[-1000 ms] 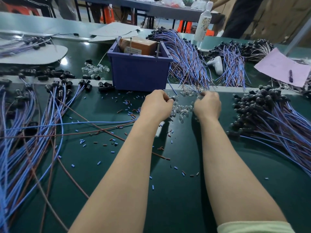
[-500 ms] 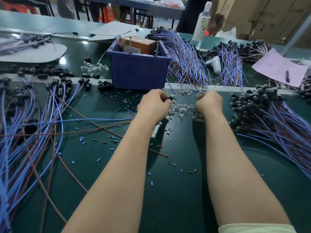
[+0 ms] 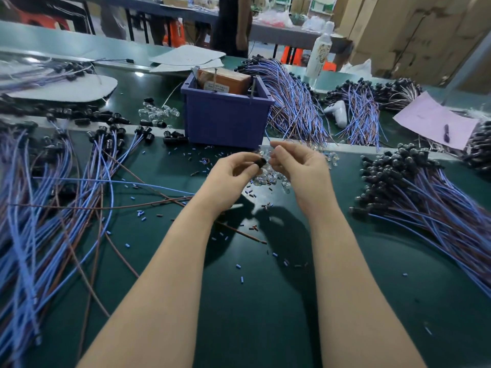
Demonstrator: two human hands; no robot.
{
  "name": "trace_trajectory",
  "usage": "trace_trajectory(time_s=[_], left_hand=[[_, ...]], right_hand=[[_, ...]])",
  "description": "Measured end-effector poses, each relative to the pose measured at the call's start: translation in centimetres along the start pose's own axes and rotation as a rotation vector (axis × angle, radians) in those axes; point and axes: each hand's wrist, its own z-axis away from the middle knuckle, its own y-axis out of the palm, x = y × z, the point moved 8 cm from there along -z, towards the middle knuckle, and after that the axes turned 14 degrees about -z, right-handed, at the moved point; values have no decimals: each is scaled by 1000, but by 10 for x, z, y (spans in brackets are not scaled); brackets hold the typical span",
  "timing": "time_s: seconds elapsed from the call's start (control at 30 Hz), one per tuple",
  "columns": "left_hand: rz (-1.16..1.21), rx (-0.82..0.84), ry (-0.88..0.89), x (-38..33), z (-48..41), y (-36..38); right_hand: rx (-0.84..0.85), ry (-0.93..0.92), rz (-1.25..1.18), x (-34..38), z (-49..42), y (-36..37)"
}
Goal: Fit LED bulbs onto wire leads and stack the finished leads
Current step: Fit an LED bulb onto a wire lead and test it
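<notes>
My left hand is raised over the green table and pinches the black socket end of a wire lead. The lead's blue and brown wires trail away to the left. Right beside it, my right hand has thumb and forefinger pinched on a small clear LED bulb that is barely visible. The fingertips of both hands nearly meet. A heap of loose clear LED bulbs lies under the hands. Unfitted leads spread at the left. Leads with dark heads are stacked at the right.
A blue bin holding a brown box stands just behind the hands. More wire bundles lie behind it. A lilac paper is at the far right. Cut bits of insulation litter the green table.
Both hands have lifted off the bulb heap and turned inward toward each other. The left keeps hold of the black socket, and the right has come up with its fingers pinched.
</notes>
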Motion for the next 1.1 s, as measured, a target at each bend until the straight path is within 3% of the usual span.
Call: trace_trajectory(time_s=[0.13, 0.33, 0.67, 1.1], left_hand=[[-91, -72, 61, -1, -2, -8], [-235, -245, 120, -4, -1, -18], [-118, -193, 76, 2, -2, -13], [-250, -184, 74, 2, -2, -11]], right_hand=[[42, -10, 153, 1, 3, 6], [22, -18, 167, 1, 3, 6], [57, -115, 288, 8, 5, 16], [87, -349, 667, 24, 13, 31]])
